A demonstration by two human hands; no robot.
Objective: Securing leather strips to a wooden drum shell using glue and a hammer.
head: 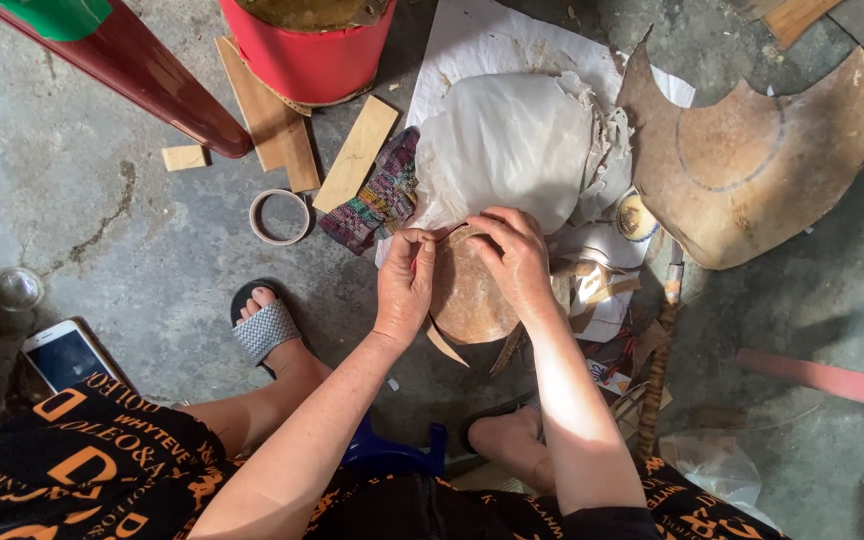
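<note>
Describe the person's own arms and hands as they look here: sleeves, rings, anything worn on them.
Both forearms are bare from elbow to wrist, with no sleeve reaching them. The left hand and right hand are ungloved; no ring, watch or bracelet shows on either. Fingernails look short and unpainted. Near the bottom edge lies the black garment with orange lettering that the person wears.

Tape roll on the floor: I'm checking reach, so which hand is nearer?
Left. The left hand is right of the tape roll; the right hand lies farther right.

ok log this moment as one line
left hand: pinching rim of round brown disc | right hand: pressing strip on the disc's top edge | behind: white sheet mound | floor: tape roll
</note>
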